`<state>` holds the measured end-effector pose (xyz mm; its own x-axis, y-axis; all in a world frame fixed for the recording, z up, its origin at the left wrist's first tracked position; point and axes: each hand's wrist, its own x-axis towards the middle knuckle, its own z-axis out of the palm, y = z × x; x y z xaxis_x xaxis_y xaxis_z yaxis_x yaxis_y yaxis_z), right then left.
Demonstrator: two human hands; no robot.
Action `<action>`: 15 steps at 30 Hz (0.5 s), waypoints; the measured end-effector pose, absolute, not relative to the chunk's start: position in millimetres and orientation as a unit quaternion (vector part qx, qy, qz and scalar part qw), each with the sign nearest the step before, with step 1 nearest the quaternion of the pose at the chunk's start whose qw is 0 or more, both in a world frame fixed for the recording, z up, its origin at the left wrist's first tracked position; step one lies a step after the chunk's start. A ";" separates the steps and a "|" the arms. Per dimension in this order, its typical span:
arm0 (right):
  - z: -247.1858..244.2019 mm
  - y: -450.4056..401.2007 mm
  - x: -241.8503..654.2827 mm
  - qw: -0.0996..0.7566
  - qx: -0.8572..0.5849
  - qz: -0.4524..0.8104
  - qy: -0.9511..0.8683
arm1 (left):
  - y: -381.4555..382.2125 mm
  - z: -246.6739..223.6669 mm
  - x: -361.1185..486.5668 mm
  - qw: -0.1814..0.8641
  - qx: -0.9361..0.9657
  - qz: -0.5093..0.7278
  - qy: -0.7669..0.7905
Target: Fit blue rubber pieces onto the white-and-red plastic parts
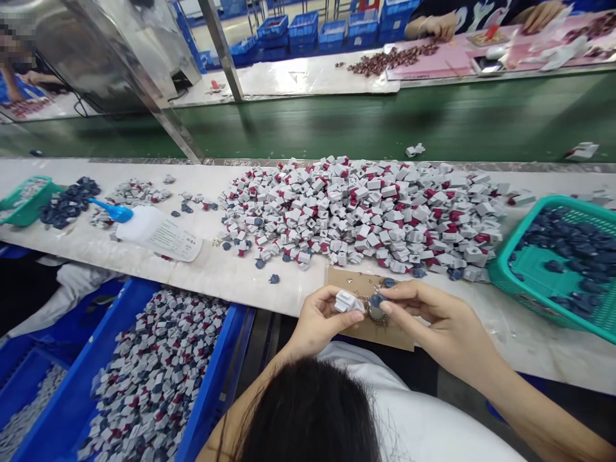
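My left hand [321,321] is closed on a white plastic part [347,301] above a piece of brown cardboard [392,335] at the table's front edge. Just to its right, my right hand [428,314] pinches a small dark blue part [376,300] between thumb and fingers. The two parts are close together; whether they touch is hard to tell. Beneath them on the cardboard lies a small round grey item [376,312], partly hidden. A large heap of white and dark red parts [360,212] spreads behind my hands.
On the right stands a green basket [534,292] of dark blue parts. A white bottle with a blue nozzle [161,232] lies left. Below it is a blue bin [115,340] of parts. Beyond the green conveyor [308,128], another person's hands [440,27] work.
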<state>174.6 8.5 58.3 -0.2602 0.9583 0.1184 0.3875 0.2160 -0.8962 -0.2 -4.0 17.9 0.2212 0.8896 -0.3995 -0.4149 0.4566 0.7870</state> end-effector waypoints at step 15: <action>57.9 26.7 174.8 0.260 -0.401 0.472 -0.741 | -4.8 19.1 1.5 0.660 0.417 0.450 0.434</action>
